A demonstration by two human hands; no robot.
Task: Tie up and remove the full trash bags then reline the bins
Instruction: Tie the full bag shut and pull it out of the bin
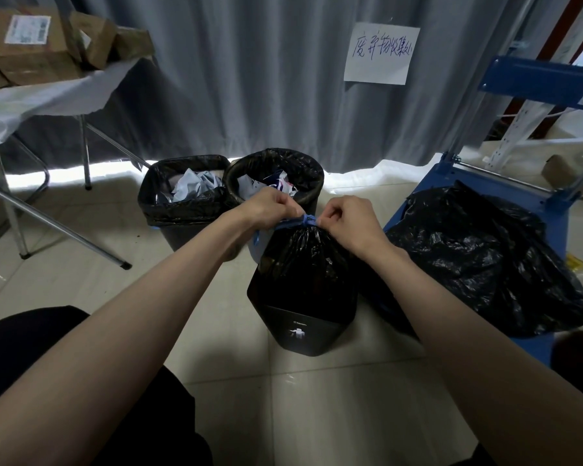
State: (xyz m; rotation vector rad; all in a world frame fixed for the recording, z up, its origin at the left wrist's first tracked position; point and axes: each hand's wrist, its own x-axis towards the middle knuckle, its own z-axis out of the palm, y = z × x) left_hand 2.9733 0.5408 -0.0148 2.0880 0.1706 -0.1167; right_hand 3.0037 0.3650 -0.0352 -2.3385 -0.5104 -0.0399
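My left grip (272,206) and right grip (345,218) each pinch the blue drawstring (306,220) cinching the black trash bag (305,260), which sits in the near bin (302,332) on the floor; two lined bins (182,210) stand behind.

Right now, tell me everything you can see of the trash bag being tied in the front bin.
The trash bag is thin, glossy, crinkled black plastic, standing upright in the front bin, a dark bin with a small white logo. Its mouth is gathered into a tight neck, cinched by a blue drawstring. The left hand and right hand pinch the drawstring on either side of the neck. The bag bulges full above the bin's rim. A second black bag lies at its right; whether they touch is unclear.
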